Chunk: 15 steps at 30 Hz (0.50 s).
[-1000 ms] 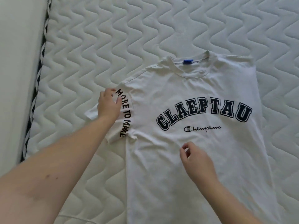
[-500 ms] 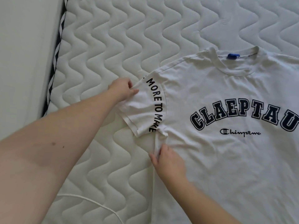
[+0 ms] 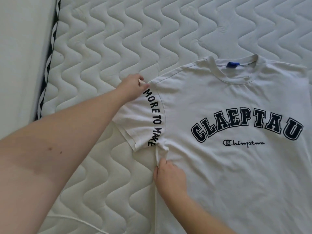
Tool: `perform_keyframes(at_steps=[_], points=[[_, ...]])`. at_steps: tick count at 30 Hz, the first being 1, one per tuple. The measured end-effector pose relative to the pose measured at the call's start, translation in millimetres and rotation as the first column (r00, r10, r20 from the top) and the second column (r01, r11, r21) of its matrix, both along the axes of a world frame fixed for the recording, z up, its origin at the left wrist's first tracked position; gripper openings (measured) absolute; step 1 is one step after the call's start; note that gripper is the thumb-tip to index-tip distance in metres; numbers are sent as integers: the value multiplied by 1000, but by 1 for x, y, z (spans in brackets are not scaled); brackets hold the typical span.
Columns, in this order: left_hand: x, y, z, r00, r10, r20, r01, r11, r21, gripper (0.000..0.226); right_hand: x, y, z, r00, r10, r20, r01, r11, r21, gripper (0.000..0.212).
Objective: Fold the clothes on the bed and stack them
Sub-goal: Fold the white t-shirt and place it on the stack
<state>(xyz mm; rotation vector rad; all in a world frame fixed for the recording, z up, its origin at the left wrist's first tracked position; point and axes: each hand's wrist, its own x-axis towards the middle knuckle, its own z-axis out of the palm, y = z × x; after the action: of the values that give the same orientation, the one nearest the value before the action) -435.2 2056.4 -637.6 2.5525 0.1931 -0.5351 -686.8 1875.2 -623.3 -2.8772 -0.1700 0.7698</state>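
White cotton T-shirt (image 3: 236,166) lies face up, flat on the quilted mattress (image 3: 118,39). Nearest, the right hand (image 3: 169,177) pinches bunched fabric at the side seam just below the armpit. Farther out, the left hand (image 3: 133,86) grips the top of the sleeve (image 3: 140,122) by the shoulder seam. A blue neck label (image 3: 231,64) shows at the collar beyond.

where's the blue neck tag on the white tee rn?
Head view, upper right: the small blue neck tag sits inside the back of the collar of the white printed T-shirt, above the navy chest lettering, well clear of both hands.
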Motion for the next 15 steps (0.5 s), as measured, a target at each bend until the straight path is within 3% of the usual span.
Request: perform_keyframes(at_steps=[3, 6, 11, 15], points=[[19, -22, -4, 998, 20, -62, -23, 999, -40, 39, 2, -5, -2, 1000, -3, -19, 3, 999, 39, 18], [31, -36, -4, 992, -19, -121, 26, 998, 59, 26, -1, -19, -14, 997, -34, -69, 47, 981, 190, 29], [36, -58, 11, 994, -64, -92, 74, 991, 116, 22, -4, -45, -12, 996, -12, -91, 44, 934, 355, 35], [46, -83, 36, 980, -38, -197, 33, 999, -32, 29, -3, -66, -7, 981, -69, -179, 152, 848, 508, 33]])
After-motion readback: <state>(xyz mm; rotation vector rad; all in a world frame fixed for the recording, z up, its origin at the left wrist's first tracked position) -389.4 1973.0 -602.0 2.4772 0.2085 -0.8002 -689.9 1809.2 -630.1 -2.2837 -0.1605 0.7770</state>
